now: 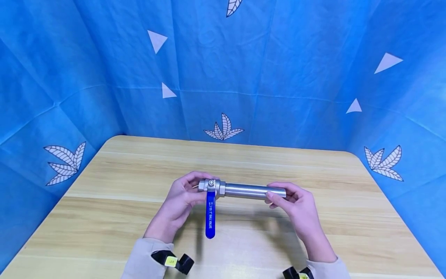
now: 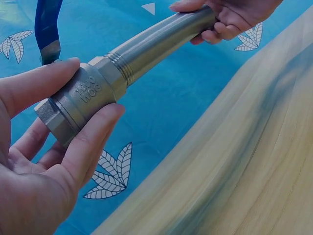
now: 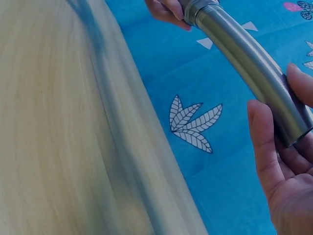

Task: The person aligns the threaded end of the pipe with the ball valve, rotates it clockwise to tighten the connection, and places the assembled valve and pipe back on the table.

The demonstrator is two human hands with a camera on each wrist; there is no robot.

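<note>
My left hand point(image 1: 182, 199) grips the steel body of a ball valve point(image 2: 85, 100), thumb on one side and fingers on the other. The valve's blue lever handle point(image 1: 210, 215) points toward me, square to the pipe. A smooth steel pipe point(image 1: 249, 190) runs from the valve's right end, and a few threads show at the joint in the left wrist view. At the pipe's free end, my right hand point(image 1: 300, 205) pinches it between thumb and fingers. Valve and pipe are held level above the table, with shadows below them.
Under the hands lies a light wood-grain table point(image 1: 139, 166) with rounded far corners. Blue curtains point(image 1: 216, 58) with white triangles and leaf prints enclose it at the back and sides. Each beige sleeve carries a black wrist strap point(image 1: 165, 257) with a small device.
</note>
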